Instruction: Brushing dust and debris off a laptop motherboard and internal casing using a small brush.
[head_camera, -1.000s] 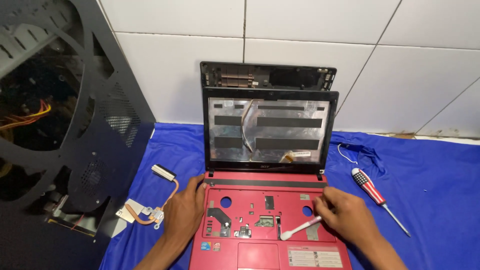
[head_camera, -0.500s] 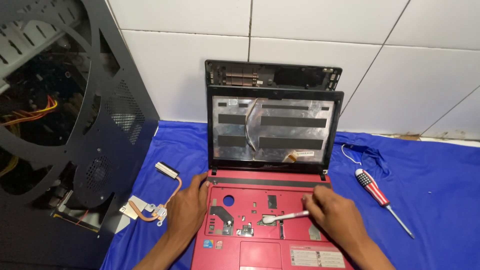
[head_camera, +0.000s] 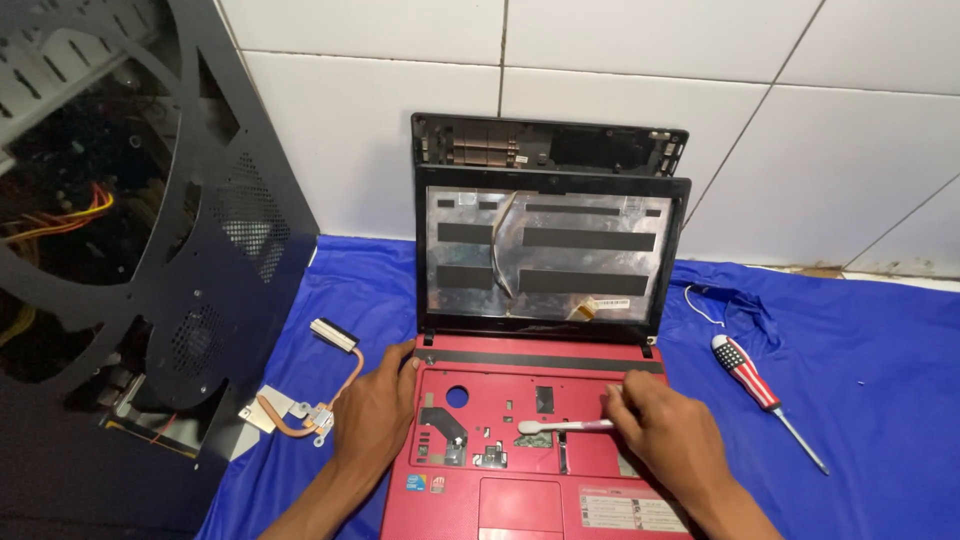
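Note:
A red laptop base with its keyboard removed lies on a blue cloth, its lid upright with the silver back of the screen panel showing. My left hand rests flat on the base's left edge, holding it steady. My right hand grips a white toothbrush, whose head lies on the open keyboard bay near the middle. A black plastic frame leans on the tiled wall behind the lid.
A copper heat pipe with metal plates lies on the blue cloth left of the laptop. A screwdriver with a red, white and blue handle lies to the right. A black computer case with coloured wires stands at far left.
My right hand has moved the toothbrush up and left, from the lower right of the keyboard bay to its middle. My left hand stays on the left edge.

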